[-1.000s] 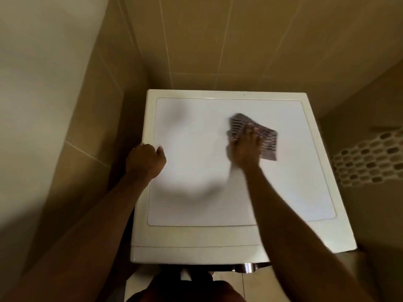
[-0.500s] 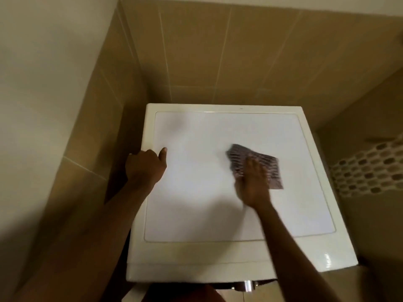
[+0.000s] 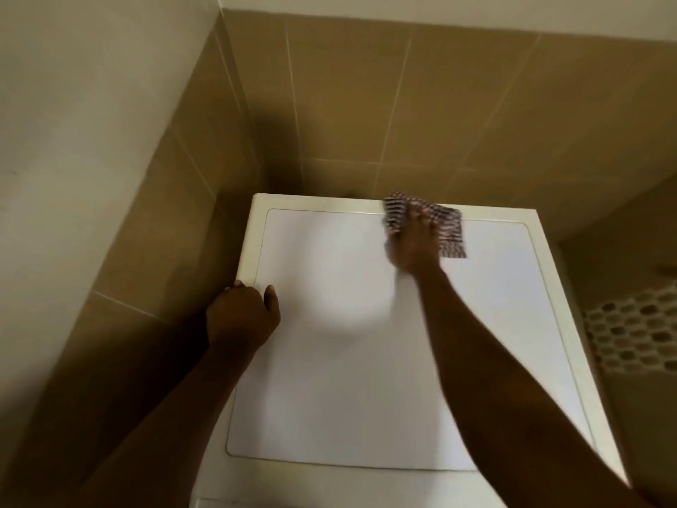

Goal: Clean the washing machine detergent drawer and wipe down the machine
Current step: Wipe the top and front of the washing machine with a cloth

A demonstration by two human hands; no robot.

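The white washing machine (image 3: 348, 379) fills the middle of the view, seen from above, so only its flat top shows. A dark checked cloth (image 3: 445, 229) lies at the top's back edge, right of centre. My right hand (image 3: 414, 247) presses flat on the cloth with its fingers spread over it. My left hand (image 3: 241, 317) grips the machine's left edge, fingers curled over the rim and thumb on the top. The detergent drawer is out of view.
Tan tiled walls (image 3: 366, 104) close in behind and to the left of the machine. A strip of mosaic tiles (image 3: 637, 335) shows on the right wall. A narrow dark gap runs along the machine's left side.
My right hand has slid the cloth from the middle of the top away from me to the back edge. My left hand has stayed on the left edge.
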